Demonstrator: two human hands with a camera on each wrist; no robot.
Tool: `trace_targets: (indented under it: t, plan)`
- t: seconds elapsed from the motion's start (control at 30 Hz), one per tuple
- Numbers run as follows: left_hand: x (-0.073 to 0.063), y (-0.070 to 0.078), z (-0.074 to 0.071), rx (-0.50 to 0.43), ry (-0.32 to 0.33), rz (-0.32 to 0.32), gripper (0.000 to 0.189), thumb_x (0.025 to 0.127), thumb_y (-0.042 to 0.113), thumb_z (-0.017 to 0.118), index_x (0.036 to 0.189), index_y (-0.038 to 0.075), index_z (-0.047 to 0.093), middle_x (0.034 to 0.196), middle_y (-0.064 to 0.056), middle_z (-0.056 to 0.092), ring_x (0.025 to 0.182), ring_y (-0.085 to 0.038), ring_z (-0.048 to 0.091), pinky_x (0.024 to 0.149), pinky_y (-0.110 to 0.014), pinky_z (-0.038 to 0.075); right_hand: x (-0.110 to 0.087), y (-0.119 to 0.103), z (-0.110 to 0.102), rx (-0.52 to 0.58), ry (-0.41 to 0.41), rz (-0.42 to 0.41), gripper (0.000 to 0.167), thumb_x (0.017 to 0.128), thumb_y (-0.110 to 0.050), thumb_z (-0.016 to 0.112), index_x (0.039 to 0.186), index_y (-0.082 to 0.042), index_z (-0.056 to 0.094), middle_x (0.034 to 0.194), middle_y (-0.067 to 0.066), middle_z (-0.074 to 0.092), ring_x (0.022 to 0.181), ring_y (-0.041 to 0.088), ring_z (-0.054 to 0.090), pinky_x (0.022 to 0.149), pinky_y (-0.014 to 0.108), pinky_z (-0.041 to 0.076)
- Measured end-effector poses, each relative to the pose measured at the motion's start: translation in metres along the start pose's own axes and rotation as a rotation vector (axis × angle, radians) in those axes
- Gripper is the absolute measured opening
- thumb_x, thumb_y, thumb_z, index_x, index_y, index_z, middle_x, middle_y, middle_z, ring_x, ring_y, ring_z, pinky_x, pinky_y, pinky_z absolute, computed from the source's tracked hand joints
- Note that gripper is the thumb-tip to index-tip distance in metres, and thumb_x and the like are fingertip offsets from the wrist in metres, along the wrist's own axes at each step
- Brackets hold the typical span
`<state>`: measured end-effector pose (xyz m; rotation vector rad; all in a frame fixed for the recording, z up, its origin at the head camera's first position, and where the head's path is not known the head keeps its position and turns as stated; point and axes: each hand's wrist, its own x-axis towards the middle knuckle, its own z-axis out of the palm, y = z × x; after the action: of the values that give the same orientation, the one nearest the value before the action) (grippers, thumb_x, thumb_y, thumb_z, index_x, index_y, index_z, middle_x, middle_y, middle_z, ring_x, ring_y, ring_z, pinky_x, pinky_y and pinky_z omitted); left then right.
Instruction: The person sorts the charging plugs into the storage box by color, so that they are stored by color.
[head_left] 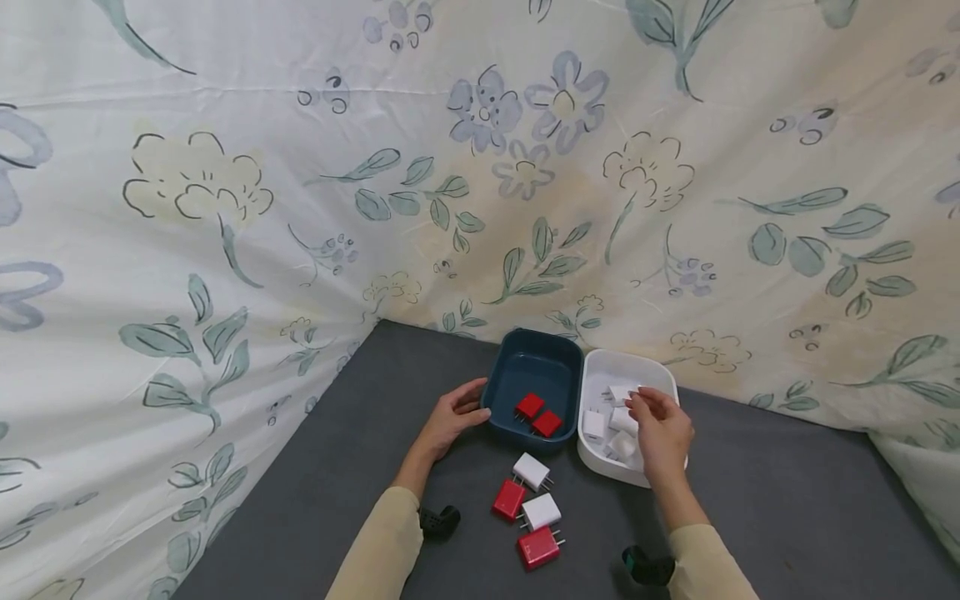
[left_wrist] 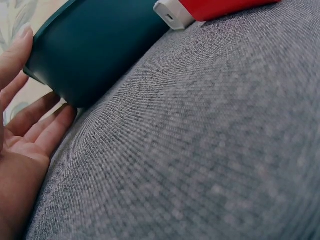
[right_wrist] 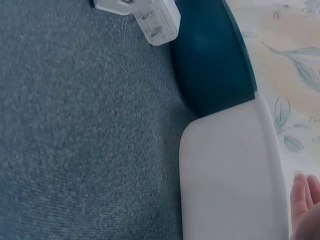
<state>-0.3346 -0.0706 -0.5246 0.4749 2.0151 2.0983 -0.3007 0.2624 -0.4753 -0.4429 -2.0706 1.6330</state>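
My left hand [head_left: 453,417] rests against the outside of a dark teal bin [head_left: 536,350]; in the left wrist view its fingertips touch the wall low down. Two red charger plugs [head_left: 547,423] lie inside this bin. Over the white bin [head_left: 626,360] hovers my right hand [head_left: 663,433], its fingertips right beside a white charger plug [head_left: 618,395]. Several more white plugs [head_left: 593,425] lie in that bin. The right wrist view catches only part of the fingers [right_wrist: 299,200], past the white wall, with no plug visible at them.
On the grey cloth surface [head_left: 330,500], in front of the bins, lie two red plugs [head_left: 538,547] and two white plugs [head_left: 532,472] in an alternating column. The bins stand side by side, close to a floral curtain [head_left: 525,275] at the back.
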Motion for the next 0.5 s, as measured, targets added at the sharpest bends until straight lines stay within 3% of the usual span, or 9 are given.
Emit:
trace_targets:
  t: [0.3,0.5]
  plan:
    - [-0.002,0.005,0.001,-0.011,-0.016,0.010,0.067,0.092,0.012,0.067,0.149,0.001,0.035,0.149,-0.027,0.040,0.135,-0.041,0.044,0.100,-0.035,0.050,-0.008,0.001,0.005,0.011,-0.029,-0.056,0.028,0.093,-0.019,0.066,0.116,-0.003,0.066,0.098,-0.002,0.073,0.076,-0.008,0.065,0.069,0.009,0.052]
    - [-0.002,0.006,0.000,-0.014,-0.024,0.004,0.067,0.092,0.012,0.067,0.150,0.002,0.034,0.150,-0.027,0.039,0.135,-0.041,0.044,0.101,-0.036,0.049,-0.014,-0.001,0.006,0.005,-0.026,-0.061,0.027,0.094,-0.022,0.065,0.115,-0.006,0.066,0.102,0.002,0.072,0.078,-0.008,0.066,0.070,0.009,0.052]
